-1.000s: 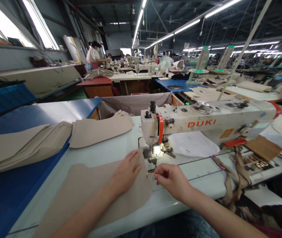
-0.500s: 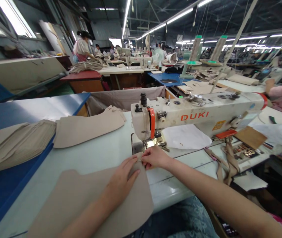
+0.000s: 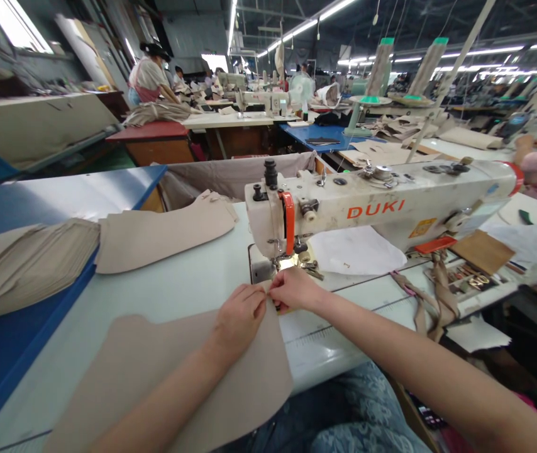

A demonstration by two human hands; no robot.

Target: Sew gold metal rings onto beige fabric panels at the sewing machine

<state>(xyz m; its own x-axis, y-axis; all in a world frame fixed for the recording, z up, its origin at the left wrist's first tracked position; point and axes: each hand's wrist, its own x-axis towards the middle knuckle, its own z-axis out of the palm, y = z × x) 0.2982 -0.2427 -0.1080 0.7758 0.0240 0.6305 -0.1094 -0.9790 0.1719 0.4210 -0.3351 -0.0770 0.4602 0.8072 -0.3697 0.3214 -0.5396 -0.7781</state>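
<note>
A large beige fabric panel [image 3: 155, 371] lies flat on the pale sewing table [image 3: 188, 289], its far corner near the needle area of a white sewing machine [image 3: 325, 207]. My left hand [image 3: 243, 314] is closed on the panel's top edge, fingers bent together. Beside it, almost touching, my right hand [image 3: 294, 289] pinches the same corner just in front of the presser foot. The fingertips hide the exact spot being gripped. The machine's lamp lights the needle plate behind my right hand.
Stacked beige panels [image 3: 165, 236] lie at the table's back left, and another stack [image 3: 27, 264] rests on the blue surface. A white sheet [image 3: 356, 250] sits under the machine arm. Fabric strips [image 3: 441, 296] hang by a parts tray at right. A co-worker [image 3: 148, 75] stands beyond.
My left hand's spread thumb and fingers have drawn together at the panel's edge. My right hand keeps its pinch. The whole view has shifted slightly.
</note>
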